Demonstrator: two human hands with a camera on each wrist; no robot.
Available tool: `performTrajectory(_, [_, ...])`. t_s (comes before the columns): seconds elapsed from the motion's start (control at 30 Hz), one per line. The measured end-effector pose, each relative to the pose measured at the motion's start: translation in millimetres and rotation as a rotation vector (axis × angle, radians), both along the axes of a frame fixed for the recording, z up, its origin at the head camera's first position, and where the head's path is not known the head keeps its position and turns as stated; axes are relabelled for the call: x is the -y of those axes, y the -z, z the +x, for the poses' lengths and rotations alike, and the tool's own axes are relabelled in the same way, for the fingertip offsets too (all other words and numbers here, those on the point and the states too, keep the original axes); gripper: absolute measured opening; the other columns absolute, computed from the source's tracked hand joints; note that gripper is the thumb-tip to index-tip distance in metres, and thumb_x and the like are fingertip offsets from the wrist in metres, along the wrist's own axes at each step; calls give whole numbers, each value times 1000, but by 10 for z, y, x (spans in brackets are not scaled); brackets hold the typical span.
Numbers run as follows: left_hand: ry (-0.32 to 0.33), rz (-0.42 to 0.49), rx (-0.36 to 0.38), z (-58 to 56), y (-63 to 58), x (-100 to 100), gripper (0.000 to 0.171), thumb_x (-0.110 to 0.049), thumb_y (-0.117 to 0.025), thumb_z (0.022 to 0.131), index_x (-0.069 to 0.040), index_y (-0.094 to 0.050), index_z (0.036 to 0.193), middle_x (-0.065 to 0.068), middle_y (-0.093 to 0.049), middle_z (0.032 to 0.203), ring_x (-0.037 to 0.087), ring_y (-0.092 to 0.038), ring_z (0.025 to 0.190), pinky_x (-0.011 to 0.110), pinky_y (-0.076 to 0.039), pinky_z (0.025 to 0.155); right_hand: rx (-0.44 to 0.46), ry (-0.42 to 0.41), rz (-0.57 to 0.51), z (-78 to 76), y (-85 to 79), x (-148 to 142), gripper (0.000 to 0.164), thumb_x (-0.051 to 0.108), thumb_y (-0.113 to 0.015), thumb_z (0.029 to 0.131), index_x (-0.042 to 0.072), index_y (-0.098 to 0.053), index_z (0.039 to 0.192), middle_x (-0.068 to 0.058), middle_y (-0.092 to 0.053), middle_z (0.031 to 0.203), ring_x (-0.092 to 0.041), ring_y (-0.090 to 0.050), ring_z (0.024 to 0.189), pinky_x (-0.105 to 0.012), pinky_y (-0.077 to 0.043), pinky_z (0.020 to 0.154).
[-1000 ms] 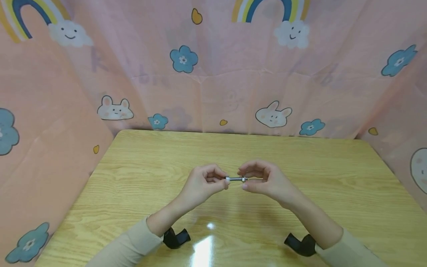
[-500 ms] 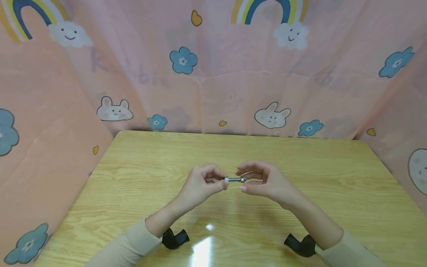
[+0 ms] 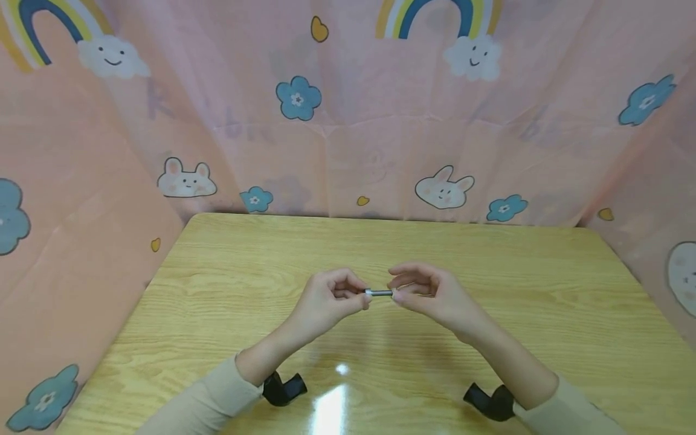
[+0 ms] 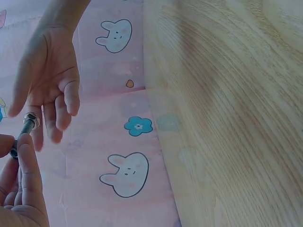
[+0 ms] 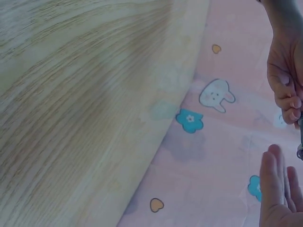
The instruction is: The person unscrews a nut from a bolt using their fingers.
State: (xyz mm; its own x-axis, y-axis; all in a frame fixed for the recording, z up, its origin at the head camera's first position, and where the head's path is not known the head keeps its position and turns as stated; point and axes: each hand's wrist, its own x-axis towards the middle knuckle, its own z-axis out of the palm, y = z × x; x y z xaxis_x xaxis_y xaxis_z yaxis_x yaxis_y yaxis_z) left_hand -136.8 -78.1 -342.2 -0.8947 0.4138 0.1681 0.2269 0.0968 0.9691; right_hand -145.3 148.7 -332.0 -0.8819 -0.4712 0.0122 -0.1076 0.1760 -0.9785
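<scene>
A metal bolt (image 3: 382, 293) lies level above the table between both hands. My left hand (image 3: 329, 297) pinches its head end between thumb and fingers. In the left wrist view a nut (image 4: 31, 118) sits on the bolt's threaded far end, and the bolt's head (image 4: 13, 150) shows at the left fingertips. My right hand (image 3: 432, 291) is held around the nut end, its fingers fairly straight and spread from the thumb. From the head, the right thumb tip covers the nut. The left wrist view has the right index finger beside the nut, with the thumb apart from it.
A wood-grain table (image 3: 261, 260) lies beneath the hands. Pink printed cloth (image 3: 359, 145) hangs behind it and at both sides. Black wrist mounts (image 3: 284, 388) stick out under both forearms. Light glares off the table's front part.
My right thumb has moved up to the nut end and now hides it in the head view. The left hand keeps its pinch on the bolt with barely any movement.
</scene>
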Motion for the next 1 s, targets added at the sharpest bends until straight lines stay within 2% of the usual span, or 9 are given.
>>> performTrajectory(0.1, [3,3,3,0,0,-8,9,-5,-63,86,0,-64,93,9,-68,84,17,-66,74,30,-55,72,8,8,9,-6,-10,7,32,16,-58,93,-9,-56,113,-17,-65,95,-21,-66,84,-35,-54,77])
performTrajectory(0.17, [2,7,2,2,0,-12,9,-5,-63,86,0,-65,93,10,-68,84,17,-66,74,30,-55,71,9,8,6,-4,-15,8,29,15,-59,93,-10,-59,107,-16,-66,91,-19,-67,80,-34,-55,76])
performTrajectory(0.23, [4,13,0,5,4,-15,9,-5,-63,86,1,-64,93,12,-68,84,17,-66,74,30,-55,72,4,8,4,5,-17,4,26,12,-63,89,-10,-59,105,-14,-66,92,-18,-66,82,-33,-54,75])
performTrajectory(0.37, [9,26,0,2,17,-23,9,-4,-63,86,2,-64,93,18,-67,86,18,-66,74,30,-55,71,-12,8,-13,16,-16,-12,34,7,-69,83,-7,-57,113,-15,-62,104,-21,-64,92,-32,-54,77])
performTrajectory(0.43, [7,30,1,0,22,-29,9,-4,-63,86,2,-64,93,18,-67,85,21,-66,74,30,-55,71,-9,0,-20,12,-15,-9,35,9,-66,86,-7,-56,115,-17,-62,105,-23,-64,93,-33,-54,77])
performTrajectory(0.57, [6,36,1,0,20,-35,9,-4,-63,86,2,-64,93,14,-67,85,32,-66,77,30,-55,71,0,-1,-1,-1,-13,0,30,13,-61,91,-12,-59,108,-19,-65,93,-21,-67,81,-33,-55,75])
performTrajectory(0.7, [14,44,-3,2,13,-34,9,-4,-63,86,2,-64,93,12,-68,84,39,-64,79,30,-55,71,-1,-1,-7,10,-16,-10,28,7,-66,86,-12,-59,106,-17,-64,96,-18,-65,84,-32,-54,75])
performTrajectory(0.83, [6,35,-2,1,12,-33,8,-4,-63,86,2,-64,92,11,-68,83,30,-66,76,30,-55,70,-9,-5,-13,6,-25,-11,33,8,-67,86,-8,-58,113,-19,-62,105,-19,-64,90,-33,-54,78])
performTrajectory(1.0, [-3,29,4,6,19,-36,9,-5,-63,86,1,-64,93,10,-68,83,17,-65,73,30,-55,70,19,-24,-4,-3,-28,-13,32,16,-58,93,-12,-58,109,-19,-66,92,-19,-67,81,-36,-55,75])
